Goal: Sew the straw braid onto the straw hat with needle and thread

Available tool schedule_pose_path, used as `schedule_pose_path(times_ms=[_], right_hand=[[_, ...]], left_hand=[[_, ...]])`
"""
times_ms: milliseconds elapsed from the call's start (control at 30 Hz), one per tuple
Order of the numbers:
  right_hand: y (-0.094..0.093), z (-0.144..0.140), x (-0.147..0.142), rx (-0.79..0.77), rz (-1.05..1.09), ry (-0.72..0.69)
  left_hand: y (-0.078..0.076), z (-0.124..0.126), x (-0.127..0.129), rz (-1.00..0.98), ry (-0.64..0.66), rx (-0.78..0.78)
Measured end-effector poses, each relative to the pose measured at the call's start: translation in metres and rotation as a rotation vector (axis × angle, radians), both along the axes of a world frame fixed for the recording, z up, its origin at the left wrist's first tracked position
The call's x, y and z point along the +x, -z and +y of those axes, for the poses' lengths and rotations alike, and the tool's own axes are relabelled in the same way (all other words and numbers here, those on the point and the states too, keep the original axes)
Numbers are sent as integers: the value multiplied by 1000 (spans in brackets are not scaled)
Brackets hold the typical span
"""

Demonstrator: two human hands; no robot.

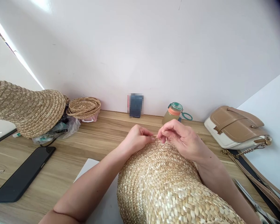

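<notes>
A large pale-gold woven straw hat [154, 180] fills the lower middle, its near part running down to the right out of view. My left hand [141, 137] pinches the hat's far edge between thumb and fingers. Just to the right, my right hand [177, 137] is raised over the same edge, thumb and fingertips pressed together. Whatever sits in that pinch, if anything, is too small to make out. A sheet of white paper [105, 202] lies under the hat and my left forearm.
A coiled straw hat [42, 109] and a plastic bag [71, 126] are at left, beside a straw braid roll [84, 106] on a pink box [91, 118]. A black phone [23, 174], a drink bottle [174, 112], a brown-and-white handbag [235, 127] and scissors [254, 202] surround me.
</notes>
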State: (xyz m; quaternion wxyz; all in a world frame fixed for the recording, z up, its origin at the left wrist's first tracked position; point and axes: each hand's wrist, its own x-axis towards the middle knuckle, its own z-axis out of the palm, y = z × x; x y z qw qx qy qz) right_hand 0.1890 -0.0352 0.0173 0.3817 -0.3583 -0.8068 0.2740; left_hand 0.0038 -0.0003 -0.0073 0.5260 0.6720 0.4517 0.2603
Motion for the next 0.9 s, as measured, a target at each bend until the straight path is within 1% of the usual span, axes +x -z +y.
schedule_pose_path(times_ms=[67,133,300,400,500,567,633,700,800,900], right_hand=[[0,0,0,-108,88,16],[-1,0,-2,-154,147,36],[-2,-2,-6,-139,193,99],[-3,-2,-7,-137,219,102],[-2,0,-7,-137,250,140],[-2,1,-5,-159,231,156],[-1,2,-4,-194,192,137],[-1,1,-3,-174,196,131],[-2,-2,-4,-75,267,177],[-3,-3,-4,-60,277,193]], left_hand=[[-1,-1,0,-11,5,-6],[-3,-2,0,-23,7,-19],[-6,-3,0,-31,5,-27],[-6,-2,-1,-29,4,-9],[-5,-3,-1,-25,1,26],[-4,-3,-1,-12,6,48],[-4,-4,-1,6,12,63],[-4,-4,-1,8,13,58],[-4,-3,0,-7,7,18],[-3,-2,0,2,-3,12]])
